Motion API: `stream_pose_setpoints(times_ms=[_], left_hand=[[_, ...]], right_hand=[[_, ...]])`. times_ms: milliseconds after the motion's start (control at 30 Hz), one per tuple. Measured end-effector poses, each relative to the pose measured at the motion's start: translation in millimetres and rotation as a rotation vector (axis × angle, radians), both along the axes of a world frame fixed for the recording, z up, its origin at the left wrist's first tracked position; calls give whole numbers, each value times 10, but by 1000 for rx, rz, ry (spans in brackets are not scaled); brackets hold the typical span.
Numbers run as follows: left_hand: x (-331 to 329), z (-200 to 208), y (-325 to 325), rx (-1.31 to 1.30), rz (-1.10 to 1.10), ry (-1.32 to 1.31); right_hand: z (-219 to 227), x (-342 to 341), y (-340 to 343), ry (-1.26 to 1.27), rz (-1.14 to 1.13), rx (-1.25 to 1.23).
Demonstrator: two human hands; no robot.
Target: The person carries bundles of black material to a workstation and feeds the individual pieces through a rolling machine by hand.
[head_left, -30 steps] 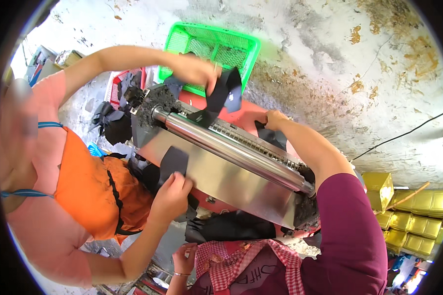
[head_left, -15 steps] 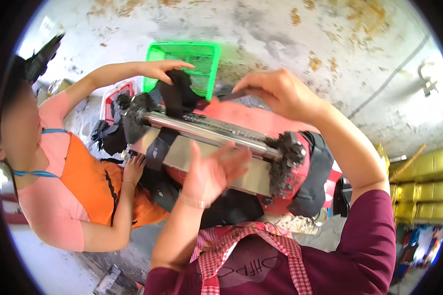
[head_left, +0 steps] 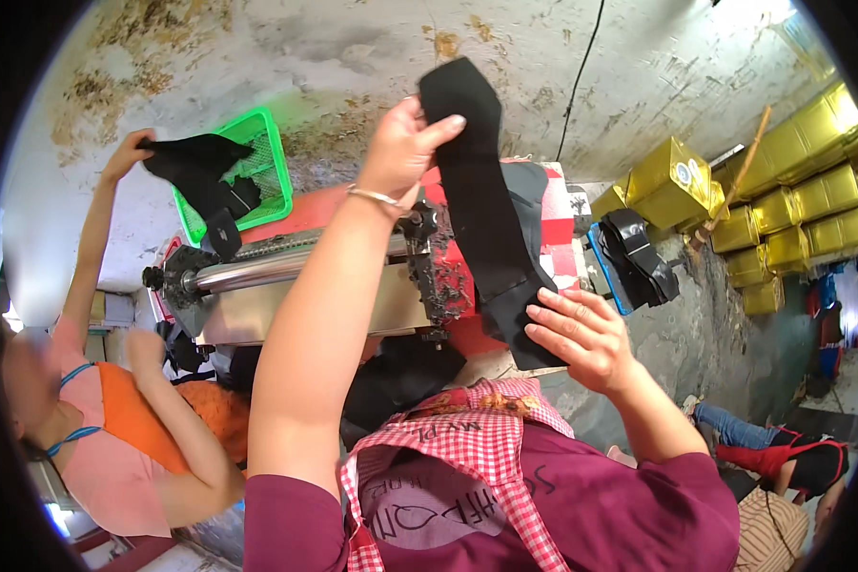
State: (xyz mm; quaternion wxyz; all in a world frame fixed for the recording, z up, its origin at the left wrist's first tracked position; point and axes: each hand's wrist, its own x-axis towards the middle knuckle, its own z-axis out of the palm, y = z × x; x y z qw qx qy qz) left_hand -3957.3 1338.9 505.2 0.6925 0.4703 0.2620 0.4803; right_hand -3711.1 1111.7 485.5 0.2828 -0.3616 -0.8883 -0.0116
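A long, flat black strip [head_left: 472, 186] with an angled top end slants down in front of me. My left hand [head_left: 405, 148] is closed on its upper end, thumb across the front face. At its lower end, my right hand [head_left: 582, 338] has its fingers over the edge and its thumb hidden. Behind my left forearm stands a machine with a shiny metal roller [head_left: 257, 272] and dark, scrap-covered end brackets [head_left: 448, 272]. More dark sheets [head_left: 524, 195] lie behind the strip on the red and white surface [head_left: 560, 229].
At left, a co-worker in an orange apron [head_left: 143, 415] holds a black piece [head_left: 195, 162] over a green plastic basket [head_left: 281, 176]. Black pieces [head_left: 634, 253] are stacked to the right. Gold tins [head_left: 672, 181] stand along the wall. Another person [head_left: 782, 458] is at far right.
My view has swung right. My left hand, open above the roller before, now grips the strip's upper end. My right hand has come down to its lower end. The co-worker has lifted a black piece.
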Motion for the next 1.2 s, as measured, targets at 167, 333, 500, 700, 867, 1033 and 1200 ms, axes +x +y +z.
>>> stream_pose_setpoints(times_ms=[167,333,500,700,867,1033,1200], left_hand=[[442,-456,255,259,233,792],[156,-202,-2,331,395,513],[-676,-21,-1393,189,310,479],[-1632,-921,-3126,-425,325,802],[-1861,-1414,-3665,-201,97,1613],[-1430,-1915,-3126,130,374,1377],[-1297,-2240,-2952,57,171,1470]], right_hand=[[-498,-12,-90,-17,-89,-196],[-459,133,-76,-93,-73,-375],[-335,-14,242,83,-79,-226],[-40,-228,750,87,-2,-16],[6,-428,1185,131,15,40],[143,-928,1399,153,85,23],[162,-1135,1497,224,103,-38]])
